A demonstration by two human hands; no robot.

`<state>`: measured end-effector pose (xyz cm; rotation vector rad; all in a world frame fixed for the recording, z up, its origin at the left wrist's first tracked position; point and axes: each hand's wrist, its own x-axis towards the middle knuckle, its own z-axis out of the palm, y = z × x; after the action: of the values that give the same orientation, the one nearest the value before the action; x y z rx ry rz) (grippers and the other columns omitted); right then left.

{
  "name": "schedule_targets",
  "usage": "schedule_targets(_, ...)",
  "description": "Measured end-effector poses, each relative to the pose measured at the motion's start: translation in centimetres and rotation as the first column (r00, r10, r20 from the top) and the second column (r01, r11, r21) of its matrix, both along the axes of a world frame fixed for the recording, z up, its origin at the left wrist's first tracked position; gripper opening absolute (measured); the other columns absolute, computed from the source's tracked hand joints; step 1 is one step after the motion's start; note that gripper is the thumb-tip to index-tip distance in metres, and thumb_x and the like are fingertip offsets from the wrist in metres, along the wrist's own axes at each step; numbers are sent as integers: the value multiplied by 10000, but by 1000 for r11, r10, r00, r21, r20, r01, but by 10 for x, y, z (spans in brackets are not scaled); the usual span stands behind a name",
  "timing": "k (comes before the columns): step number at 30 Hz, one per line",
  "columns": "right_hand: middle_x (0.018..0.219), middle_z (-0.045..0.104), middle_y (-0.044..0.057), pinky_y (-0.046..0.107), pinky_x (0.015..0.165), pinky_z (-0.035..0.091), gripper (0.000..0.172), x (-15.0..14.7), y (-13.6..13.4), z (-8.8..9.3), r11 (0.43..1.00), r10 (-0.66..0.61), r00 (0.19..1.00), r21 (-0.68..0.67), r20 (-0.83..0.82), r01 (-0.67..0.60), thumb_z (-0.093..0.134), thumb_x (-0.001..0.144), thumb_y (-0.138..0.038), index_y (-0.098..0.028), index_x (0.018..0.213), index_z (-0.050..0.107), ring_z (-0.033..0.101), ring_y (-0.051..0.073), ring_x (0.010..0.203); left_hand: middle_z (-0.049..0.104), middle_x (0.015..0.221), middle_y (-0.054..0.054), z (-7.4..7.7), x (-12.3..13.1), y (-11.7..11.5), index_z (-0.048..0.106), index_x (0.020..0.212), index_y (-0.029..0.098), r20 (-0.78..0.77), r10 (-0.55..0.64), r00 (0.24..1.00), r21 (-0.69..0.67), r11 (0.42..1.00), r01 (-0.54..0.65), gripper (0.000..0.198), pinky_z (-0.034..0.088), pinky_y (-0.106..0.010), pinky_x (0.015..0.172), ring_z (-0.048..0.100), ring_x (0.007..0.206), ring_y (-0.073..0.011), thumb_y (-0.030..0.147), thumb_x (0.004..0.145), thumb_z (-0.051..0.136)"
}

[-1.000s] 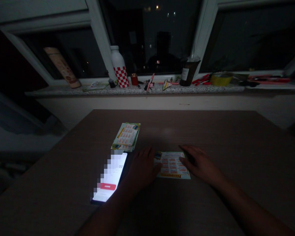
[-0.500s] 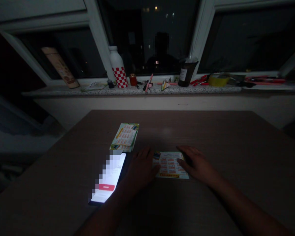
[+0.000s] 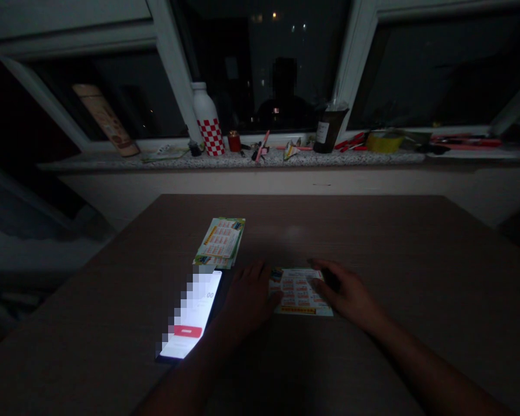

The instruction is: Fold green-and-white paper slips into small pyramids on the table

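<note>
A small printed card (image 3: pixel 297 290) with rows of orange boxes lies flat on the dark wooden table (image 3: pixel 372 242). My left hand (image 3: pixel 249 297) rests flat on the table at the card's left edge, fingers stretched out and thumb touching the card. Flat on the card's right side lies my right hand (image 3: pixel 344 292), fingers spread and holding nothing. A stack of similar cards (image 3: pixel 221 241) sits just beyond my left hand. A lit phone (image 3: pixel 190 315) lies face up to the left of my left wrist.
The room is dark. Behind the table, a stone windowsill (image 3: pixel 242 160) carries a white bottle with red checks (image 3: pixel 208 118), a small red can (image 3: pixel 234 141), a dark cup (image 3: pixel 328 128), a yellow tape roll (image 3: pixel 383 141) and pens. A tan tube (image 3: pixel 106 120) leans at the left.
My right hand has slid a little to the left over the card. The left hand, phone and stack stay as they were.
</note>
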<state>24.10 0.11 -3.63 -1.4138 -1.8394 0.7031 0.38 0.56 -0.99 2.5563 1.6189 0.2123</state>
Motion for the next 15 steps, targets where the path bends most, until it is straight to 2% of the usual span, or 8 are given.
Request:
schedule_targets(4, 1166, 653, 102, 417, 858, 532, 350, -1, 1, -3, 995, -55, 973, -99, -225, 33, 580, 828, -383, -216, 1136, 588, 643, 251, 1016, 427, 1388, -144, -2, 0, 1, 432, 1307, 159, 2, -5, 1000, 3, 1000, 5, 522, 315, -473, 1041, 406, 1264, -303, 433, 864, 469)
schedule_targets(8, 1087, 690, 111, 404, 823, 547, 353, -2, 4, -5, 978, -157, 862, -200, -483, 66, 632, 773, -413, -198, 1052, 612, 663, 253, 975, 432, 1381, -142, -4, -1, 1, 447, 1290, 163, 7, -9, 1000, 14, 1000, 9, 508, 320, -459, 1039, 405, 1265, -297, 428, 858, 482)
schedule_targets(11, 1106, 686, 120, 414, 830, 540, 371, -2, 6, -4, 965, -212, 795, -248, -568, 81, 652, 757, -425, -194, 1045, 621, 659, 264, 989, 431, 1383, -140, -5, -2, 1, 442, 1294, 161, 8, -14, 1000, 18, 1000, 13, 508, 317, -457, 1040, 404, 1265, -294, 429, 863, 473)
schedule_targets(15, 1164, 655, 136, 406, 804, 547, 419, -4, 8, -4, 960, -234, 755, -269, -612, 79, 659, 752, -444, -191, 1081, 608, 669, 262, 956, 430, 1384, -142, -4, -2, 1, 438, 1299, 154, -3, -7, 1000, 9, 1000, 8, 512, 315, -456, 1041, 399, 1269, -293, 425, 865, 466)
